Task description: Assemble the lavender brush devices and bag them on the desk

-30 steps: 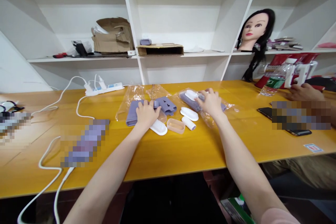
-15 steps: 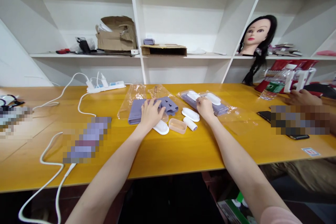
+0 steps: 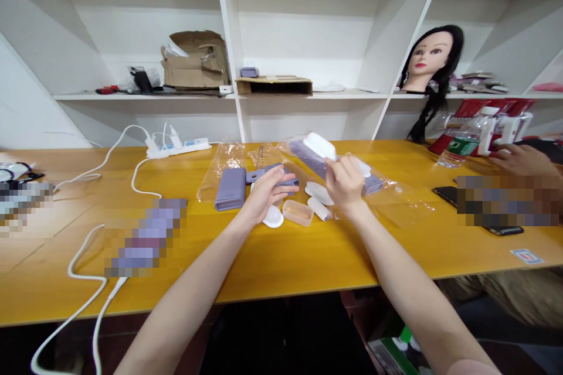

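Note:
My right hand (image 3: 345, 183) is raised above the table, shut on a lavender brush-like item (image 3: 308, 158) with a white oval head (image 3: 319, 146). My left hand (image 3: 268, 190) is open, its fingers spread just by a flat lavender strip (image 3: 268, 173). Left of it lies a folded lavender case (image 3: 229, 189). Below my hands sit a white oval cap (image 3: 273, 217), a peach translucent box (image 3: 298, 212), a white oval brush head (image 3: 319, 193) and a short white cylinder (image 3: 319, 208). Clear plastic bags (image 3: 222, 170) lie beneath and around them.
A yellow wooden table (image 3: 88, 281) carries a white power strip (image 3: 176, 149) with white cables and a blurred item. At right, a co-worker's hand (image 3: 512, 158) is near a water bottle (image 3: 457, 149) and a phone (image 3: 446, 194). White shelves behind hold cardboard and a mannequin head (image 3: 428, 58).
My right hand has lifted the lavender item with its white head off the plastic bag. My left hand has moved right off the folded case and opened, turning its palm up.

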{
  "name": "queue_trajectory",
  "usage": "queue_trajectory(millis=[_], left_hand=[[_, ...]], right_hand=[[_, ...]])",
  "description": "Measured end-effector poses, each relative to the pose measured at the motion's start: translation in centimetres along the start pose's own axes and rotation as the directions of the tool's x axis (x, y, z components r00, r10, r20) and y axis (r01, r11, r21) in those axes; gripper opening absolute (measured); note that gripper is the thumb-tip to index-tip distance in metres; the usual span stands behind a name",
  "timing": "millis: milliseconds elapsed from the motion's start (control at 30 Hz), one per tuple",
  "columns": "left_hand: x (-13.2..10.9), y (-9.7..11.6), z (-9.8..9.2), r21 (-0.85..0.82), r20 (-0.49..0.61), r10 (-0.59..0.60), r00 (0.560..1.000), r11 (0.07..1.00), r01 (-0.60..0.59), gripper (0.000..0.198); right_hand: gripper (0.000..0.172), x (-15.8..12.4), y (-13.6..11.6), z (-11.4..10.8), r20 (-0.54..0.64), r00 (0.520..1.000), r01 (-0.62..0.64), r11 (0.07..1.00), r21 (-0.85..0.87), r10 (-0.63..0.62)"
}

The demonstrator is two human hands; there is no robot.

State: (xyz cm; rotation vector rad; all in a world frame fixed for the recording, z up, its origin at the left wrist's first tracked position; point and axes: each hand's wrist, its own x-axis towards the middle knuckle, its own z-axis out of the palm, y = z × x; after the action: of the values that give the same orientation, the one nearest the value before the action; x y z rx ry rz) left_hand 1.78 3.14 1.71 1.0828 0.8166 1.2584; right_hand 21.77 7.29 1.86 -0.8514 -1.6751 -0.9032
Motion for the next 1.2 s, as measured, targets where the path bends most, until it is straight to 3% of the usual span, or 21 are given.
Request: queue_trajectory(millis=[100, 200, 267, 333, 367, 433, 500, 533, 600, 700, 833, 900, 1000, 1067, 1133, 1200], left_hand=[[0.0, 0.1, 0.3, -0.297, 0.012, -0.087, 0.996, 0.951, 0.087, 0.044], [0.4, -0.1, 0.2, -0.502, -0.092, -0.049, 0.995, 0.865, -0.004, 0.036], [0.8, -0.2, -0.2, -0.575, -0.177, -0.033, 0.984, 0.814, -0.076, 0.028], [1.2, 0.0, -0.8, -0.613, -0.249, -0.069, 0.966, 0.784, -0.102, 0.026], [1.3, 0.2, -1.2, -0.628, -0.278, -0.095, 0.956, 0.771, -0.105, 0.027], [1.7, 0.6, -2.1, -0.649, -0.334, -0.138, 0.932, 0.751, -0.121, 0.028], [2.0, 0.9, -2.8, -0.652, -0.379, -0.164, 0.911, 0.746, -0.138, 0.028], [2.1, 1.0, -3.0, -0.643, -0.399, -0.164, 0.902, 0.751, -0.148, 0.028], [2.3, 1.1, -3.3, -0.612, -0.435, -0.138, 0.890, 0.770, -0.180, 0.028], [2.5, 1.0, -3.2, -0.531, -0.469, -0.044, 0.882, 0.812, -0.242, 0.031], [2.4, 0.6, -2.7, -0.445, -0.495, 0.007, 0.869, 0.857, -0.260, 0.032], [2.2, 0.5, -2.3, -0.438, -0.488, 0.003, 0.873, 0.864, -0.247, 0.033], [2.1, 0.3, -2.0, -0.448, -0.463, -0.004, 0.887, 0.864, -0.229, 0.033], [2.0, 0.3, -1.9, -0.457, -0.462, -0.002, 0.887, 0.858, -0.236, 0.033], [1.9, 0.4, -1.9, -0.456, -0.469, 0.007, 0.883, 0.855, -0.249, 0.033], [1.8, 0.5, -1.8, -0.453, -0.472, 0.010, 0.882, 0.855, -0.252, 0.034]], right_hand=[[0.016, 0.2, -4.3, -0.5, -0.119, 0.947, 0.308, 0.949, 0.064, -0.299], [0.011, 0.4, -7.5, -1.0, -0.104, 0.901, 0.429, 0.900, 0.077, -0.420], [0.014, 0.7, -8.8, -2.0, 0.021, 0.935, 0.351, 0.934, 0.069, -0.354], [0.029, 1.2, -9.5, -3.7, 0.102, 0.972, 0.200, 0.974, 0.108, -0.211], [0.033, 1.4, -9.6, -4.7, 0.046, 0.986, 0.152, 0.976, 0.158, -0.161], [0.025, 1.6, -9.7, -6.7, -0.104, 0.988, 0.144, 0.929, 0.340, -0.115], [0.021, 1.5, -9.6, -8.2, -0.136, 0.990, 0.111, 0.844, 0.525, -0.046], [0.023, 1.3, -9.5, -8.6, -0.087, 0.996, 0.046, 0.813, 0.580, 0.005], [0.028, 0.9, -9.3, -8.7, 0.120, 0.988, -0.151, 0.784, 0.603, 0.098], [0.036, 0.6, -8.9, -7.7, 0.470, 0.868, -0.414, 0.755, 0.508, 0.160], [0.037, 0.7, -8.2, -5.7, 0.684, 0.700, -0.611, 0.668, 0.424, 0.206], [0.030, 0.7, -7.9, -5.2, 0.696, 0.695, -0.611, 0.658, 0.439, 0.181], [0.026, 0.7, -7.8, -4.9, 0.636, 0.770, -0.510, 0.649, 0.564, 0.052], [0.027, 0.6, -7.8, -4.9, 0.646, 0.763, -0.511, 0.576, 0.639, -0.040], [0.026, 0.5, -7.9, -4.8, 0.736, 0.670, -0.628, 0.454, 0.631, -0.097], [0.019, 0.6, -7.8, -4.5, 0.844, 0.535, -0.797, 0.310, 0.518, -0.036]])
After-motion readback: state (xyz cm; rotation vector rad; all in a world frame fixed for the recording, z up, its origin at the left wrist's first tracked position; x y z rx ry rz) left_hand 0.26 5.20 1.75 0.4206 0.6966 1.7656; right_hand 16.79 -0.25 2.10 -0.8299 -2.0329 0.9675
